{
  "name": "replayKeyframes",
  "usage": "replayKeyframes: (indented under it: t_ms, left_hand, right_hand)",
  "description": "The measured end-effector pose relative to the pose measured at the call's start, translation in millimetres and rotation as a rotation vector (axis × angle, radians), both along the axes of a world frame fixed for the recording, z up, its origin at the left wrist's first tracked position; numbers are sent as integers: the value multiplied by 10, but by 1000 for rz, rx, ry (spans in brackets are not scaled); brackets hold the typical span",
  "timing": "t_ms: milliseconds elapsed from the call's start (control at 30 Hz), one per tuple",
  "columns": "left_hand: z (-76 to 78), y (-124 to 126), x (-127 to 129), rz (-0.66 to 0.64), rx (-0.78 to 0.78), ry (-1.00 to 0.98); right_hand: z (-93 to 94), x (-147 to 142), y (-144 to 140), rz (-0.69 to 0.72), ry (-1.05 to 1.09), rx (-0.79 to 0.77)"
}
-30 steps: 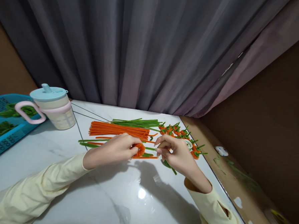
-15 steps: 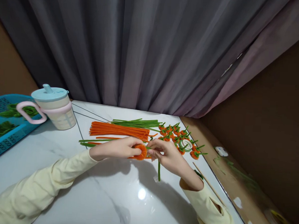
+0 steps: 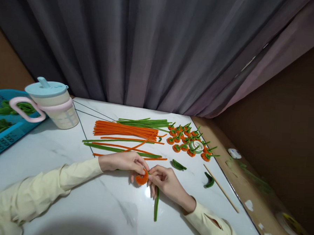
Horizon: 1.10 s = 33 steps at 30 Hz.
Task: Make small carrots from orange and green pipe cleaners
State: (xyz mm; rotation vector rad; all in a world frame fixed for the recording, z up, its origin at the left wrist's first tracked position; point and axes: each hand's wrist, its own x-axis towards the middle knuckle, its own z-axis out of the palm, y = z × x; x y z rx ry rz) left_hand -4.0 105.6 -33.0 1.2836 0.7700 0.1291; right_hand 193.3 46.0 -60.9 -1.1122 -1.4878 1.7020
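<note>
My left hand (image 3: pixel 124 161) has thumb and fingers closed on a small fuzzy orange pipe-cleaner pumpkin (image 3: pixel 141 179), low over the white tabletop. Close beside it, my right hand (image 3: pixel 168 183) pinches a green pipe cleaner (image 3: pixel 156 207), whose doubled-looking length sticks out below the fingers. A bit of green also shows between the two hands, at the pumpkin's right side. Beyond the hands lie loose green and orange pipe cleaners, a bundle of orange pipe cleaners (image 3: pixel 124 130) and a bundle of green ones (image 3: pixel 146 122).
Several finished orange pumpkins with green stems (image 3: pixel 176 147) stand at the back right around a roll of tape (image 3: pixel 197 146). Curled green pieces (image 3: pixel 179 165) and a thin wooden stick (image 3: pixel 221 189) lie rightward. At left are a lidded cup (image 3: pixel 60 109) and a blue basket (image 3: pixel 12 143).
Both hands have come nearer to me with the pumpkin, which has turned in my left fingers. The view has shifted, and the green pieces at the right now show.
</note>
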Motion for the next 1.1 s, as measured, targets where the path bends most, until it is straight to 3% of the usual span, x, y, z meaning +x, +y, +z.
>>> replayKeyframes:
  t_ms: [167, 367, 600, 1100]
  left_hand:
    - [-81, -64, 30, -21, -46, -3]
    - [-63, -141, 33, -39, 239, 1]
    - [3, -107, -5, -26, 468, 118]
    - [168, -88, -55, -39, 389, 110]
  right_hand:
    - [-5, 12, 2, 33, -20, -41]
    - [12, 22, 8, 39, -60, -59]
    - [18, 38, 0, 8, -17, -34]
    - [21, 65, -20, -40, -9, 17]
